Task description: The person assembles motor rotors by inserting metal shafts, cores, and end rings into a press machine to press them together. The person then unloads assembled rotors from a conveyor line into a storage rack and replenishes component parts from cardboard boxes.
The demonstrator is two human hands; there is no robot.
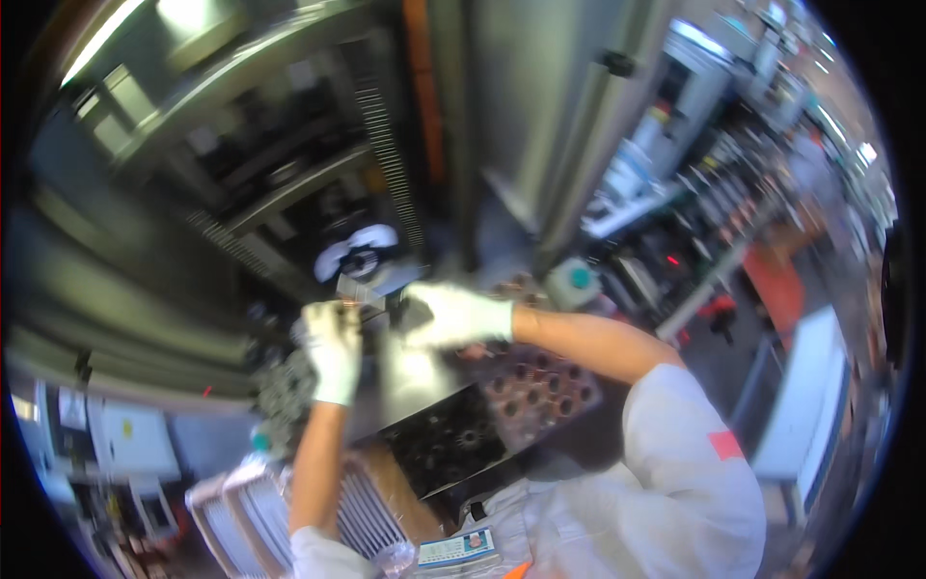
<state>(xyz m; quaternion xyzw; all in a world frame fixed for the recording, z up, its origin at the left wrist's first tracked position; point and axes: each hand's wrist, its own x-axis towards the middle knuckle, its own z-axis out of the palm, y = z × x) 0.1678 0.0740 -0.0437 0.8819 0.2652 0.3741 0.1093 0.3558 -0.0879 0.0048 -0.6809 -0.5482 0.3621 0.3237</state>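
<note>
Both of my hands wear white gloves and meet in front of the open machine, close together. My left hand [331, 349] is closed, its fingertips pinching a small copper-coloured part [348, 302]. Closed as well, my right hand [451, 317] grips a dark object [394, 309] just right of that part; blur hides its kind. A flat greyish piece [359, 289] shows just beyond the fingertips, and I cannot tell which hand it belongs to. Farther off, inside the machine, sits a round dark fixture [361, 261] with white around it.
Nearer me lie a black tray [446, 446] and a tray of copper-coloured rings [540, 398]. Grey parts [285, 391] are heaped at left, above a white slatted crate [253, 511]. A teal-capped container [577, 282] stands right. Machine door panels rise ahead; another person [810, 174] is far right.
</note>
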